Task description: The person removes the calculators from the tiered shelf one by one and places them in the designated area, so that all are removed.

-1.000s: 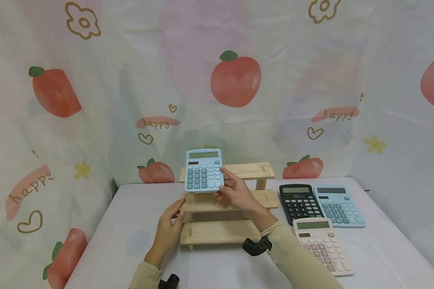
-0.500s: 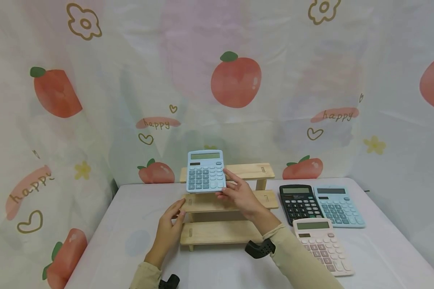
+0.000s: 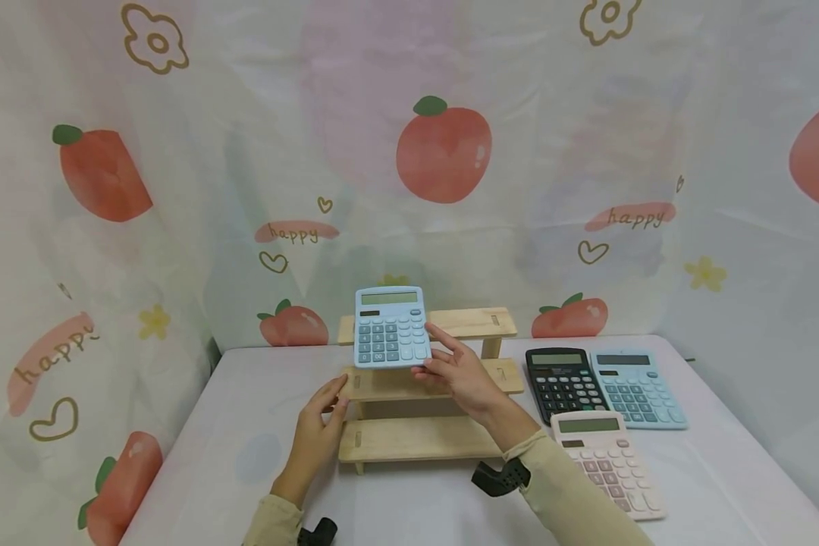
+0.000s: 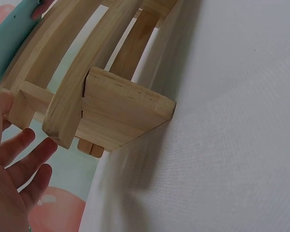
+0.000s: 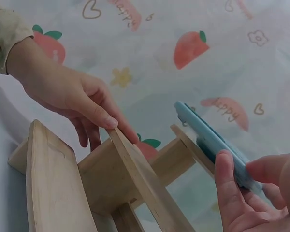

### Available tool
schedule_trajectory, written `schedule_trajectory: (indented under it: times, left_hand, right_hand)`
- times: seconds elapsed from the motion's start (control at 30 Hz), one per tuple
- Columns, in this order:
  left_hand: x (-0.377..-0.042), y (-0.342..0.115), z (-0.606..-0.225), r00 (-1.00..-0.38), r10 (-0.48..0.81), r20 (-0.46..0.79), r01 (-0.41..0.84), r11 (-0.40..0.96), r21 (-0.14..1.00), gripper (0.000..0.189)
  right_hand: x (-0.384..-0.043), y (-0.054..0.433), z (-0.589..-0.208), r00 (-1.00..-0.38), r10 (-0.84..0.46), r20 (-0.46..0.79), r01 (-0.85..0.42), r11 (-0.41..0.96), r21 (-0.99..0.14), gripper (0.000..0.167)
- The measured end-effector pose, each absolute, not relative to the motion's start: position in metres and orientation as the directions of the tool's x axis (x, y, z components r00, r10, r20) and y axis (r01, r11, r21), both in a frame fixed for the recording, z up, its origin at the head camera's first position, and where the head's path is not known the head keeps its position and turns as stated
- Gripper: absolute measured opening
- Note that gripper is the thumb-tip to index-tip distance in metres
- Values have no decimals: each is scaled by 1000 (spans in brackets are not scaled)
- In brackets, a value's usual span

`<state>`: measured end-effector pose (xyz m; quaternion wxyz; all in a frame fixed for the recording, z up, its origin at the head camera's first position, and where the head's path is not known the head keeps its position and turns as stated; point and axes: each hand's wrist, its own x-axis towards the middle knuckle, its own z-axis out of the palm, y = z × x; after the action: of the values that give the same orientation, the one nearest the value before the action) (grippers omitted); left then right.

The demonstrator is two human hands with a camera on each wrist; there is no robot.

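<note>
White printed backdrop [image 3: 444, 250], fruit and "happy" motifs, well beyond all the fingers [image 3: 445, 337]. White surface [image 3: 396, 512] below them. Wooden stand [image 3: 419, 440], three tiers: middle tier's left end at the fingers of the left hand [image 3: 316, 432], rest of that tier running behind the right hand [image 3: 465, 383]. Pink calculator [image 3: 607, 464] lies on the surface, right of the right fingers and nearer the person, partly covered by the right sleeve [image 3: 576, 493]. Black calculator [image 3: 565, 385] also lies right of those fingers; light-blue calculator [image 3: 638, 388] just beside it, farther right. Held blue calculator [image 3: 391, 327] is up in the right fingers, mostly to their left, face to the head camera, in front of the top tier; contact with the stand, can't tell. Right fingers: thumb and fingers clamped on its lower right edge. Left fingers: thumb and index pinching the middle tier's end, the others loosely apart, three showing spread in the left wrist view. Smallest: black wrist devices [image 3: 501, 478], one nearer the person than each set of fingers, at the cuffs.
</note>
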<state>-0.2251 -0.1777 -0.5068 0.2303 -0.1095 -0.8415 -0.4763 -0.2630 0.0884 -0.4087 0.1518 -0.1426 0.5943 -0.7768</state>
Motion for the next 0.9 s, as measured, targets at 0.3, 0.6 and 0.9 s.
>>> schedule_trajectory:
  times: [0.3,0.6,0.9]
  left_hand:
    - [-225,-180,-507,-870,-40,491,401,523,753,40]
    - [-226,-180,-508,-873,-41,487,398,517,758,39]
    - [-226,-178,-507,-871,-33,489,404,516,755,39]
  right_hand:
    - [-257,99,-410,-900,-433,55,60,-247,-967,71]
    - [-247,109,-408,-882,-462,89,23,-231,-973,71]
    - [-234,123,-405,-880,-467,86,9,-198,-980,70]
